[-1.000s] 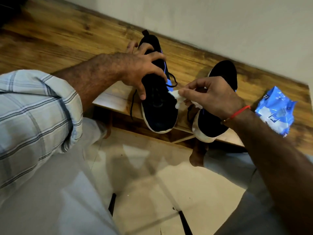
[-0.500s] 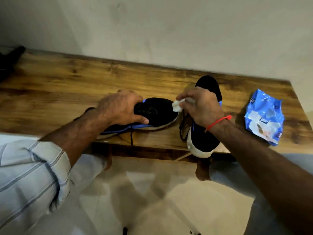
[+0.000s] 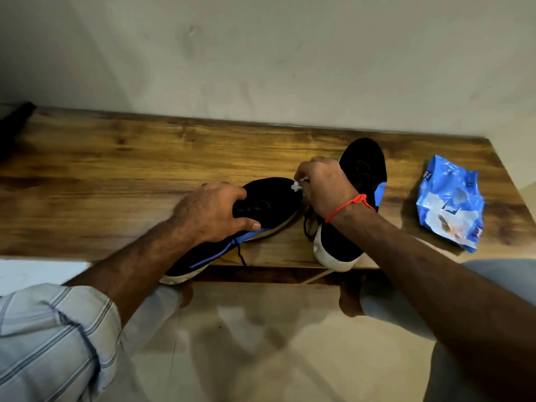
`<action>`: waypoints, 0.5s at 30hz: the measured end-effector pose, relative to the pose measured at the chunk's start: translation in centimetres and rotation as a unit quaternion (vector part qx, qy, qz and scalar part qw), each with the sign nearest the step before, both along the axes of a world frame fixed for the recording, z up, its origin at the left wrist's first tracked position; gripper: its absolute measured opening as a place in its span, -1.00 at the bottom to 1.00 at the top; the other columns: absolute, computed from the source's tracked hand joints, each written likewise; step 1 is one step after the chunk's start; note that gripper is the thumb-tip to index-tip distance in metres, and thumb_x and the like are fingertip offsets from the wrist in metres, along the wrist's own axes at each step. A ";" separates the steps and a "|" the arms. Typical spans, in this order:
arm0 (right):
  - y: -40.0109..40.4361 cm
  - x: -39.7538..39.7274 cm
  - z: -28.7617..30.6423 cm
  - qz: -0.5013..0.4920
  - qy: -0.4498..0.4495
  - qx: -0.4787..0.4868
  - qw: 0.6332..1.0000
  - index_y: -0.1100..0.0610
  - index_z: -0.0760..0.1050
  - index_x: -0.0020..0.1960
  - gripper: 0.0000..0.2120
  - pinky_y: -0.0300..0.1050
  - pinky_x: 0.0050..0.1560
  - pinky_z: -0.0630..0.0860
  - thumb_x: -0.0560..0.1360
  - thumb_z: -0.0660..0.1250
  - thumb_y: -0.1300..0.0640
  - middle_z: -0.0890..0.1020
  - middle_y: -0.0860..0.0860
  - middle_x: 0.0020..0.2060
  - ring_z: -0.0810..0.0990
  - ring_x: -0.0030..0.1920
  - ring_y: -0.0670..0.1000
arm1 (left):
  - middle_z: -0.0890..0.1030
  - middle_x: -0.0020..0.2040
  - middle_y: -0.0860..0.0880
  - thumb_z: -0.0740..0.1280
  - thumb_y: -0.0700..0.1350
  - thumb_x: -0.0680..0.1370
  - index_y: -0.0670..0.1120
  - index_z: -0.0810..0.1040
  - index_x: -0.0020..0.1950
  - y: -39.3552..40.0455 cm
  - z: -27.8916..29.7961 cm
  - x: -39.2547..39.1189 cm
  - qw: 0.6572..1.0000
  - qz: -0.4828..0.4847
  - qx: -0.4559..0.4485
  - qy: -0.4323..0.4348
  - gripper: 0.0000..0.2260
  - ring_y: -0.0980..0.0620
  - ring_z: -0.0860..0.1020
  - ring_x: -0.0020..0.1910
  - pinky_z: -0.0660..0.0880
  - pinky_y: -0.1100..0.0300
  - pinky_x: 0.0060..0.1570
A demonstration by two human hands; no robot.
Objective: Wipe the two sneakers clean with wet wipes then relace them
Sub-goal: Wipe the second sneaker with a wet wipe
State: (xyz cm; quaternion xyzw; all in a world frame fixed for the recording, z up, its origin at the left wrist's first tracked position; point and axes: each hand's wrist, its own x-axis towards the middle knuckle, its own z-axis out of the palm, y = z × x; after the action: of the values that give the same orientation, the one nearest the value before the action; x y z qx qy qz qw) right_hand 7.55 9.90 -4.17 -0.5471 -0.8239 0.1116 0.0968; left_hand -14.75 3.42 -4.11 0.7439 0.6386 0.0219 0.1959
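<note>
A long wooden bench point(image 3: 121, 181) with dark, streaky grain runs along a plain pale wall point(image 3: 261, 53); below its near edge lies a glossy pale tiled floor point(image 3: 261, 358) that mirrors the arms.

Taking the bench as the landmark: the left shoe point(image 3: 269, 204), black with a blue stripe and white sole, lies tilted near the middle of its front edge, heel hanging past the edge, a black lace point(image 3: 242, 255) dangling over the bench front. The left hand point(image 3: 211, 211) grips this shoe across the top, fingers and thumb curled round it. The right shoe point(image 3: 356, 198), black with a white heel, sits right of it on the bench, toe toward the wall, heel over the front edge. The right hand point(image 3: 324, 184), a red thread point(image 3: 348, 206) at its wrist, hovers between the shoes, fingers curled and pinching a small white wipe point(image 3: 296, 186) at the left shoe's toe. A crumpled blue pack point(image 3: 451, 201) lies near the bench's right end. A dark object point(image 3: 14, 123) sits at its far left end.
</note>
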 end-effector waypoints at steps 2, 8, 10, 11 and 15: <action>0.0 -0.6 0.3 0.009 -0.006 0.000 1.000 0.19 0.63 0.02 -0.82 0.10 0.04 0.55 0.49 0.34 0.38 0.60 0.16 -0.02 0.57 0.04 0.20 | 0.50 -0.06 0.12 0.44 0.35 0.44 0.03 0.60 0.21 -0.2 0.0 0.1 1.000 -0.003 0.008 0.000 -0.49 0.06 0.48 -0.03 0.41 0.13 -0.15; 0.1 -1.7 -0.4 0.026 -0.018 0.014 0.999 0.20 0.65 0.03 -0.82 0.04 0.02 0.56 0.49 0.37 0.38 0.60 0.14 -0.03 0.58 0.04 0.17 | 0.55 -0.02 0.08 0.44 0.32 0.46 0.03 0.59 0.17 -0.2 -0.2 0.5 1.000 0.003 0.007 -0.013 -0.55 0.04 0.51 0.00 0.49 0.10 -0.11; 0.5 -2.0 -0.3 0.031 -0.027 0.013 0.999 0.20 0.66 0.02 -0.82 0.02 0.01 0.56 0.49 0.37 0.38 0.61 0.14 -0.03 0.59 0.02 0.16 | 0.56 -0.03 0.08 0.44 0.30 0.46 0.03 0.60 0.15 -0.2 -0.3 0.7 1.000 0.002 0.009 -0.022 -0.57 0.05 0.51 -0.02 0.50 0.10 -0.10; 0.6 -2.2 -0.3 0.037 -0.033 0.016 0.999 0.19 0.66 0.02 -0.82 0.01 0.00 0.56 0.49 0.38 0.38 0.62 0.13 -0.03 0.59 0.01 0.15 | 0.54 -0.06 0.09 0.44 0.30 0.46 0.03 0.60 0.14 -0.3 -0.5 0.8 1.000 0.002 0.013 -0.025 -0.58 0.05 0.50 -0.03 0.47 0.11 -0.12; 1.1 -2.4 -0.2 0.051 -0.061 0.014 0.997 0.15 0.67 0.03 -0.80 -0.01 0.04 0.59 0.46 0.42 0.36 0.65 0.12 -0.02 0.61 0.02 0.12 | 0.47 -0.10 0.13 0.45 0.25 0.48 0.04 0.60 0.13 -0.5 -0.7 1.0 0.999 0.006 0.029 -0.033 -0.63 0.09 0.46 -0.06 0.41 0.14 -0.14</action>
State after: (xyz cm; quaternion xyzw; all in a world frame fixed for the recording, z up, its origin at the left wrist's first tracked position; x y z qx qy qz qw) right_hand 5.13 10.98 -4.34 -0.5085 -0.8567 0.0713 0.0487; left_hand -13.74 2.97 -4.86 0.7442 0.6355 0.0662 0.1949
